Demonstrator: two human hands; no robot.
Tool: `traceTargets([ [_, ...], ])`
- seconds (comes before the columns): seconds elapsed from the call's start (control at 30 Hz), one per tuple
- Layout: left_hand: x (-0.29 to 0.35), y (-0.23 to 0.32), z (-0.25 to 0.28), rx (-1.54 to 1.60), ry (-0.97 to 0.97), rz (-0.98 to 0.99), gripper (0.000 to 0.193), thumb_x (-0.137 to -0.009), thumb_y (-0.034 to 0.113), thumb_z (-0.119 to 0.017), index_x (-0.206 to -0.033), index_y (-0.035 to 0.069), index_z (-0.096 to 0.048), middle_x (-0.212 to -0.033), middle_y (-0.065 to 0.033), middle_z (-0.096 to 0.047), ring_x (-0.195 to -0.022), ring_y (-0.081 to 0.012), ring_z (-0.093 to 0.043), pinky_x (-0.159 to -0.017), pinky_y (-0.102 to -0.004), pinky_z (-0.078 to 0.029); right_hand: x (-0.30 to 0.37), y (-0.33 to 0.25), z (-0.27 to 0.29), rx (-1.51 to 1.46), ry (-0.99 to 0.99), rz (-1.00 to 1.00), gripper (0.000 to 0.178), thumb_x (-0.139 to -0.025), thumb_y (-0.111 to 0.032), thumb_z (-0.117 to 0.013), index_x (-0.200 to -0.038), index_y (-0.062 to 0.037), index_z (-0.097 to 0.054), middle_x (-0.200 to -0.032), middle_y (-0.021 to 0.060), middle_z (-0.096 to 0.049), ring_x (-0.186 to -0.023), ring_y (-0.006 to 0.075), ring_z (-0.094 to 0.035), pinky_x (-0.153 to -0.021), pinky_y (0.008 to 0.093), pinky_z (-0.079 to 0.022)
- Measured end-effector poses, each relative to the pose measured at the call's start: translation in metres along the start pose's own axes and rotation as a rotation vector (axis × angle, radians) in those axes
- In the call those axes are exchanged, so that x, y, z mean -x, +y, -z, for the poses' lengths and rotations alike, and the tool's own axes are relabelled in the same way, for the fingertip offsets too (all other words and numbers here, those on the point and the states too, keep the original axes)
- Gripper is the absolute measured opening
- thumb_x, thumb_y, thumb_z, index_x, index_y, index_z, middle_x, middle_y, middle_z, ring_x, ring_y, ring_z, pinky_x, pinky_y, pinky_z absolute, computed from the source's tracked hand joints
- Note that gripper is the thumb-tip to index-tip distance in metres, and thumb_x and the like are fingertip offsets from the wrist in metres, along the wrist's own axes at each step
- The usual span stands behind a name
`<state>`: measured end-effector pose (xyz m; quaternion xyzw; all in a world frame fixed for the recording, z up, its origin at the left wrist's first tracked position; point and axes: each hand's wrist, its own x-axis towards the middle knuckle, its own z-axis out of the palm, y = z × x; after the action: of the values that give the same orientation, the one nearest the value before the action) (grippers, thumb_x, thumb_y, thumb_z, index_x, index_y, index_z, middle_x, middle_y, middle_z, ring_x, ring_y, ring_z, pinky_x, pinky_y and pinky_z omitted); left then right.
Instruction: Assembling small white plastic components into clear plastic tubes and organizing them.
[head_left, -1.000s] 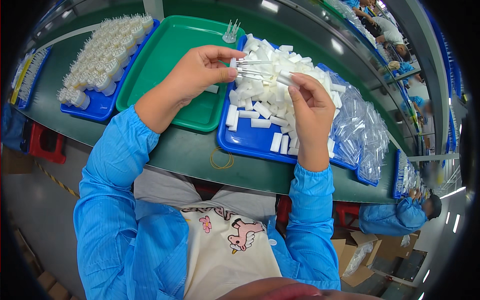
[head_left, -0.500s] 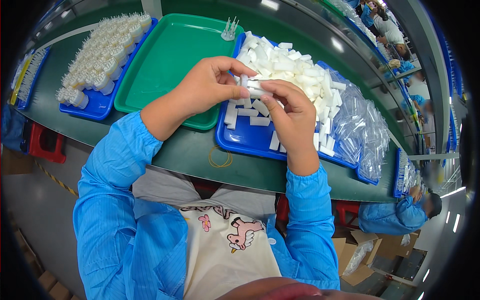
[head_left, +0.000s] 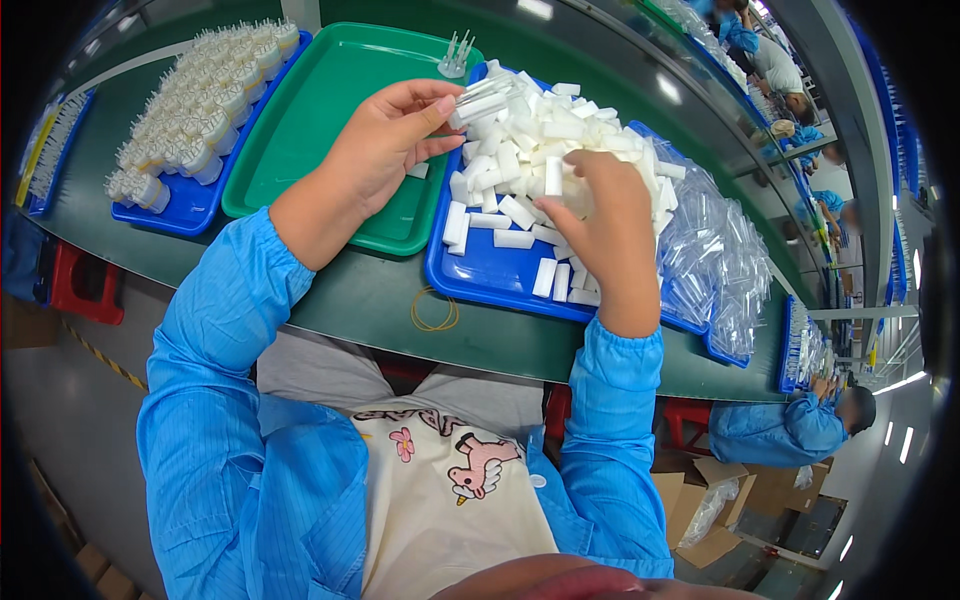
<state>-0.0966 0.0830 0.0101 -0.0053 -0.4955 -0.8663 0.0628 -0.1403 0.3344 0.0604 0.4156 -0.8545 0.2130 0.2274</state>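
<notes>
My left hand (head_left: 385, 135) is closed on a clear plastic pronged holder (head_left: 482, 100), pinched between thumb and fingers above the edge of the green tray. The holder's thin prongs point right, and a white block seems to sit among them. My right hand (head_left: 612, 215) is over the heap of white blocks (head_left: 560, 130), thumb and fingers apart. One upright white block (head_left: 553, 176) shows between its thumb and fingertips; a firm grip on it is not visible. A similar pronged holder (head_left: 457, 56) stands at the far end of the green tray (head_left: 330, 90).
At left, a blue tray (head_left: 190, 222) bears many white pronged assemblies (head_left: 200, 110). Clear plastic tubes (head_left: 715, 250) are piled at right. Rubber bands (head_left: 435, 312) lie on the green table (head_left: 380, 300) near its front edge. A co-worker (head_left: 780, 430) sits at far right.
My hands have parted: the left moved up and left with the pronged holder, the right let go of it and moved right over the white blocks. A small white piece now shows in the green tray.
</notes>
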Motion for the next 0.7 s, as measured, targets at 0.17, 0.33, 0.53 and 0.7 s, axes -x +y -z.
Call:
traceTargets([
  [0.17,0.002,0.003,-0.004,0.039,0.075,-0.067,0.028,-0.094,0.011,-0.062,-0.121,0.003,-0.059,-0.12,-0.0075,-0.062,-0.106,-0.0148,-0.06,-0.086,-0.028,-0.053,0.002,-0.002,-0.014,0.093,-0.058,0.068,0.03,-0.069,-0.012,-0.077,-0.095,-0.0049,-0.064,-0.088,0.0115,-0.063,-0.08,0.0318,-0.058,-0.072,0.0417,-0.045],
  [0.33,0.005,0.004,-0.004,-0.022,0.084,-0.082,0.029,-0.093,0.007,-0.061,-0.122,0.004,-0.059,-0.124,-0.0058,-0.061,-0.108,-0.0137,-0.059,-0.086,-0.0277,-0.052,0.002,0.002,-0.011,-0.016,0.151,0.082,0.015,-0.074,0.002,-0.071,-0.088,-0.0011,-0.065,-0.091,0.0124,-0.065,-0.082,0.0302,-0.062,-0.069,0.0381,-0.048],
  [0.53,0.012,0.009,-0.012,-0.089,0.066,-0.045,0.03,-0.093,0.006,-0.062,-0.122,0.006,-0.059,-0.128,-0.0063,-0.061,-0.111,-0.0152,-0.061,-0.083,-0.0292,-0.055,0.009,0.0,-0.016,-0.558,0.294,-0.22,0.011,-0.081,0.008,-0.066,-0.09,0.0017,-0.065,-0.098,0.0111,-0.062,-0.085,0.0182,-0.062,-0.068,0.0257,-0.053],
  [0.7,0.012,0.01,-0.012,-0.122,-0.005,-0.025,0.03,-0.093,0.008,-0.063,-0.123,0.006,-0.059,-0.128,-0.0064,-0.061,-0.11,-0.0145,-0.061,-0.081,-0.0282,-0.056,0.01,-0.001,-0.019,-0.828,0.264,-0.339,0.01,-0.085,0.007,-0.065,-0.094,0.0027,-0.066,-0.1,0.0101,-0.061,-0.086,0.015,-0.064,-0.067,0.0233,-0.053],
])
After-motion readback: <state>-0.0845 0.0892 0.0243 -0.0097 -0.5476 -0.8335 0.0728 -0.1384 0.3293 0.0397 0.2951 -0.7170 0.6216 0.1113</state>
